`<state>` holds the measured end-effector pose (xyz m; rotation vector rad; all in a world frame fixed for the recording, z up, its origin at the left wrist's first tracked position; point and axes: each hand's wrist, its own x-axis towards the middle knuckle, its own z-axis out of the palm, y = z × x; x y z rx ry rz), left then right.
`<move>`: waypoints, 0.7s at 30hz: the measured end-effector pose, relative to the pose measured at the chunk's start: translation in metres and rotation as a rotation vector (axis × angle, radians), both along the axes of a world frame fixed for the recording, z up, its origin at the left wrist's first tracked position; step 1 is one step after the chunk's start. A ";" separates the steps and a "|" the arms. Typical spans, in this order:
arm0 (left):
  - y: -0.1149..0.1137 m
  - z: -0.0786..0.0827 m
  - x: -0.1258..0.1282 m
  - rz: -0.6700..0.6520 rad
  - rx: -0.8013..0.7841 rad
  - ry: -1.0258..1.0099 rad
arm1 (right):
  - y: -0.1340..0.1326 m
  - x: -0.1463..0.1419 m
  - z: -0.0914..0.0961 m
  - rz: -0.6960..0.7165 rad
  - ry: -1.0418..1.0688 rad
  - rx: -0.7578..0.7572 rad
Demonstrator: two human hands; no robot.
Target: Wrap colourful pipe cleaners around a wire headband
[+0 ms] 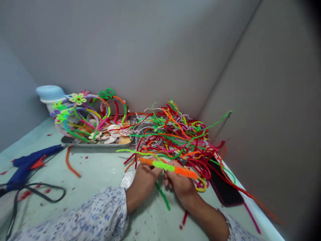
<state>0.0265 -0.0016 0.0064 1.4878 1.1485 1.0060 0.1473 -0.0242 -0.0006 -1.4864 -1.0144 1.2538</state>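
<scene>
Between my two hands is a headband [164, 166] wrapped in orange and lime-green pipe cleaner, seen nearly edge-on, with a yellow stretch curving down at its right end. My left hand [144, 179] is closed around its left part. On the right side, my right hand [181, 182] pinches close to the lime-green section, fingers curled underneath. A loose lime-green pipe cleaner [135, 151] reaches left above my left hand; whether it joins the headband I cannot tell. Below the hands shows a dark-green pipe cleaner [163, 197]. The fingertips are partly hidden by the headband.
A heap of coloured pipe cleaners [180, 130] lies ahead, beside wire hoops [147, 137]. Finished headbands stand in a metal tray [100, 145] with shells [114, 134]. A blue glue gun [32, 160] with its cord is at left, a dark phone [225, 187] at right. Walls rise behind.
</scene>
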 end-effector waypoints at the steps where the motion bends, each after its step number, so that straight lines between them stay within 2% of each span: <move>1: 0.000 -0.001 0.001 -0.022 -0.024 -0.035 | 0.001 0.001 -0.003 -0.004 -0.011 -0.007; 4: -0.001 -0.004 0.003 -0.118 -0.073 -0.162 | 0.003 0.003 -0.009 0.001 -0.036 0.001; 8: 0.000 -0.005 0.003 -0.055 -0.060 -0.206 | 0.003 0.005 -0.007 0.013 0.002 0.026; 15: 0.001 -0.002 0.003 -0.133 -0.038 -0.212 | 0.001 0.007 -0.011 0.038 0.004 0.021; 21: -0.002 0.005 0.003 0.020 -0.011 -0.074 | 0.002 0.006 -0.014 0.037 0.085 0.083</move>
